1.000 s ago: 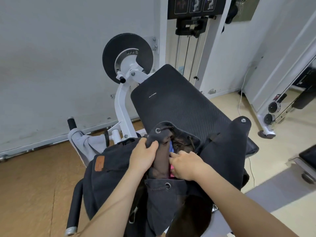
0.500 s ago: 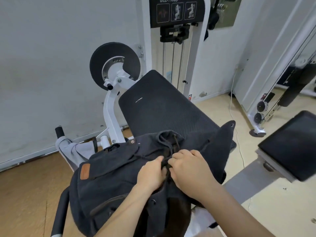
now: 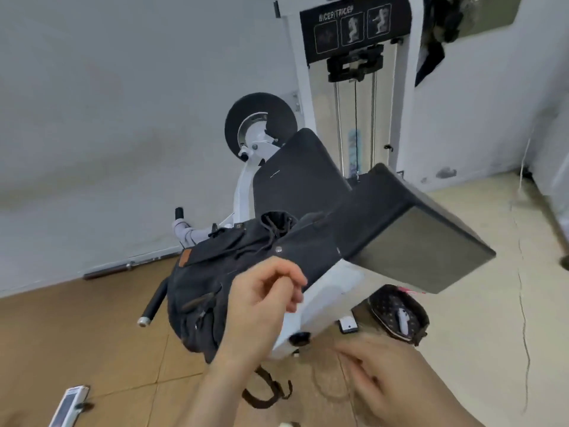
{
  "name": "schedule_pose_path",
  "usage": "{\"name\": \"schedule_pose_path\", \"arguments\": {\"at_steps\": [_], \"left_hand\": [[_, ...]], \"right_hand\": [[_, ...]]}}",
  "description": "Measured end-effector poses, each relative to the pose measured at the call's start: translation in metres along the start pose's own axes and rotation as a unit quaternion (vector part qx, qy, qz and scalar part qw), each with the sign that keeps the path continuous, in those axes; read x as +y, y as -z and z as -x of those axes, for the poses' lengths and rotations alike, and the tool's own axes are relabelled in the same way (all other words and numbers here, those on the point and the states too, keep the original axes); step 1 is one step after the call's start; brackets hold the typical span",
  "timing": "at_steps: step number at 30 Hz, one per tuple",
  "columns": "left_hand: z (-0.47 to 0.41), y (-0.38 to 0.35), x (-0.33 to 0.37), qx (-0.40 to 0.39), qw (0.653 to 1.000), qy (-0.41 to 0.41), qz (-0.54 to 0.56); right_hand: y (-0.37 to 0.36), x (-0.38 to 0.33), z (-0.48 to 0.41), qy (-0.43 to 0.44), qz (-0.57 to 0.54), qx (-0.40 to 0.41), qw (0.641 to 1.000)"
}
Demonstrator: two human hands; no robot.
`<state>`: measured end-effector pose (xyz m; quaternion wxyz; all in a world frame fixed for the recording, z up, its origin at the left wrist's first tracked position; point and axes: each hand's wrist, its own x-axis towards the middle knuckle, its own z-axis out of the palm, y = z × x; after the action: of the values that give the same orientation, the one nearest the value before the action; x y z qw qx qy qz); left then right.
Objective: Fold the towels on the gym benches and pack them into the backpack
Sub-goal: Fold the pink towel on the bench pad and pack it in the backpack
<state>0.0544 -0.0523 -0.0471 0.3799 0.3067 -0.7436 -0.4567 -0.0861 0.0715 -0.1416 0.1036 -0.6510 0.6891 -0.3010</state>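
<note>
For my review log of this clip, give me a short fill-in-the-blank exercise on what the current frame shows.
1. The dark backpack rests on the seat of a gym ____.
2. The drawstring mouth at the top of the backpack is pulled ____.
3. The left hand and the right hand are both ____ the backpack.
4. The small tan patch sits on the backpack's ____.

Missing words: machine; closed; off; flap
</note>
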Motion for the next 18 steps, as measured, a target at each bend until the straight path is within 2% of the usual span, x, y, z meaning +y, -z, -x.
{"name": "schedule_pose_path", "arguments": {"at_steps": [3,6,8,12,15,18], "left_hand": [[0.043,-0.058,0.008,-0.112,0.989,0.003,-0.094],[0.064,-0.121,-0.018,-0.260,0.941,0.027,-0.215],[0.066,-0.162,-0.038,-0.304,0.916,0.044,-0.258],[0.051,-0.237,-0.059,-0.306,0.912,0.075,-0.264],[0.026,-0.283,-0.066,-0.284,0.928,0.123,-0.206],[-0.002,-0.324,-0.071,-0.240,0.941,0.201,-0.130]], "right_hand": [[0.042,0.035,0.045,-0.120,-0.092,0.005,0.989],[0.074,0.077,0.085,-0.216,-0.125,-0.006,0.968],[0.089,0.106,0.105,-0.281,-0.166,0.037,0.945],[0.115,0.155,0.125,-0.380,-0.269,0.145,0.873],[0.134,0.182,0.124,-0.451,-0.392,0.207,0.775],[0.145,0.212,0.113,-0.487,-0.487,0.231,0.687]]}}
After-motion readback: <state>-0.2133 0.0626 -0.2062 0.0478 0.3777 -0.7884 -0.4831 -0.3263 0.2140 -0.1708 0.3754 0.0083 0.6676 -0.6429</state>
